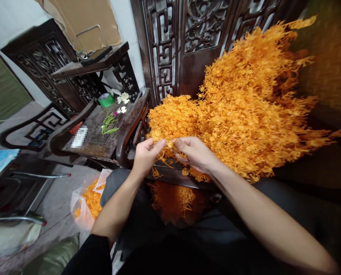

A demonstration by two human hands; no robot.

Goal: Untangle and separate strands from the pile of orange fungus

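Forearms over lap: left hand, right hand pinched shut on orange sprig at near edge of pile, within easy reach.

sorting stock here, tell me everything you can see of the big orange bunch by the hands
The orange bunch is a big heap of fine, branching sprigs, plastic-looking, bright orange-yellow. It fans up to the right against the carved wooden screen. Both the left hand and right hand pinch sprigs at its lower left edge.
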